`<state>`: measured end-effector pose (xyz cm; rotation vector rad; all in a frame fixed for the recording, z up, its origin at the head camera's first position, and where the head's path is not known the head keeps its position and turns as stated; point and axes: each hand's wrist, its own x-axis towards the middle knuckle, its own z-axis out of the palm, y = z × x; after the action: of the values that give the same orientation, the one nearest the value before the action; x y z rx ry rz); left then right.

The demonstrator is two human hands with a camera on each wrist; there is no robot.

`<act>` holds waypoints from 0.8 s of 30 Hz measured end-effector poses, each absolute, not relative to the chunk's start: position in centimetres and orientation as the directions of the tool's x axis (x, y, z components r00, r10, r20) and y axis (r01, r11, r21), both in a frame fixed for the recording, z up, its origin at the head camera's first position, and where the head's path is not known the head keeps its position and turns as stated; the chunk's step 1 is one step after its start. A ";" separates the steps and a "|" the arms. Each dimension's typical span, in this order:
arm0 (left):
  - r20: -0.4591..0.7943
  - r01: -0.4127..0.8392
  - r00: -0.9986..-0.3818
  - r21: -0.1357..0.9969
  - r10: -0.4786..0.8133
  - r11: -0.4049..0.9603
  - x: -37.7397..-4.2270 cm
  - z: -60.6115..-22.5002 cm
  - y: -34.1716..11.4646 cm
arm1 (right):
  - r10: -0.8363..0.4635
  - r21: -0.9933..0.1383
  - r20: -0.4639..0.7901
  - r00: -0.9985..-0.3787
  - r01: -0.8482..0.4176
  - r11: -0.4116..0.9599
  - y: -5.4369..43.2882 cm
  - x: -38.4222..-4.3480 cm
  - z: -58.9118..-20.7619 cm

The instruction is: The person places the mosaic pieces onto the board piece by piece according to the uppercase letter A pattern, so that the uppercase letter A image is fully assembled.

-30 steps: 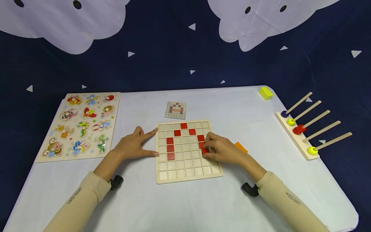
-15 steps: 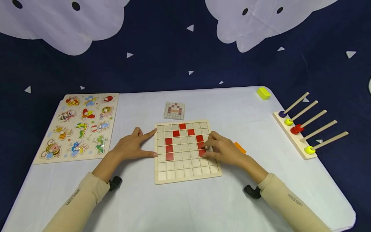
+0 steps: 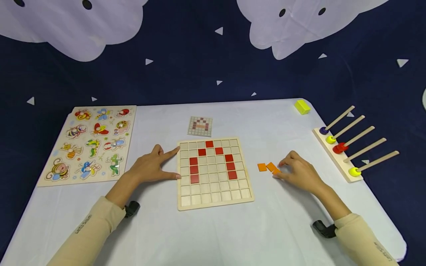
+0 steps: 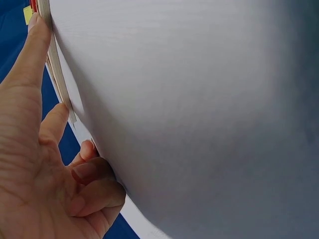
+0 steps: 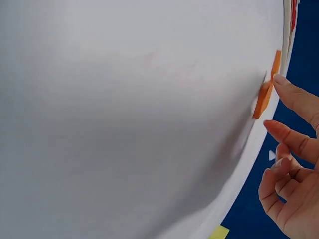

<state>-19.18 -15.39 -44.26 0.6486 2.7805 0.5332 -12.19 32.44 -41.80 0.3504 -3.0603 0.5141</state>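
A square wooden grid board (image 3: 213, 178) lies mid-table, with several red square tiles (image 3: 231, 166) set in an arch of cells. My left hand (image 3: 148, 168) touches the board's left edge with thumb and index fingertips spread wide. In the left wrist view those fingertips press the board's side (image 4: 59, 79), the other fingers folded in. Right of the board lie three orange tiles (image 3: 261, 167). My right hand (image 3: 299, 173) is over there, its thumb tip at the nearest orange tile and its index finger just above. In the right wrist view, the thumb and index finger stand apart beside the orange tiles (image 5: 263, 99).
Behind the board lies a small pattern card (image 3: 200, 126). An insect puzzle board (image 3: 90, 144) is at the left. Along the right edge stands a peg stacker (image 3: 339, 157) with coloured beads, and a yellow block (image 3: 302, 107) sits at the back right corner.
My right hand has left the lowest red tile on the board's right side and moved right to the orange tiles, which are now uncovered. The left hand stays at the board's edge.
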 end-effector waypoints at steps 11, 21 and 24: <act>-0.147 0.386 -0.871 0.387 0.469 0.838 -19.5 -44.4 -15.3 | -0.265 -0.338 0.088 -0.960 -0.279 0.899 32.9 -12.0 -42.3; -0.153 0.377 -0.875 0.381 0.460 0.844 -19.3 -44.3 -15.3 | -0.422 -0.373 0.130 -0.897 -0.439 0.817 27.3 -14.2 -40.9; -0.154 0.373 -0.877 0.380 0.456 0.846 -19.2 -44.4 -15.3 | -0.474 -0.393 0.113 -0.873 -0.478 0.786 25.0 -14.9 -40.9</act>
<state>-19.23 -15.33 -44.35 0.6350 2.7858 0.5025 -14.85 25.02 -40.87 0.7896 -2.9610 0.6547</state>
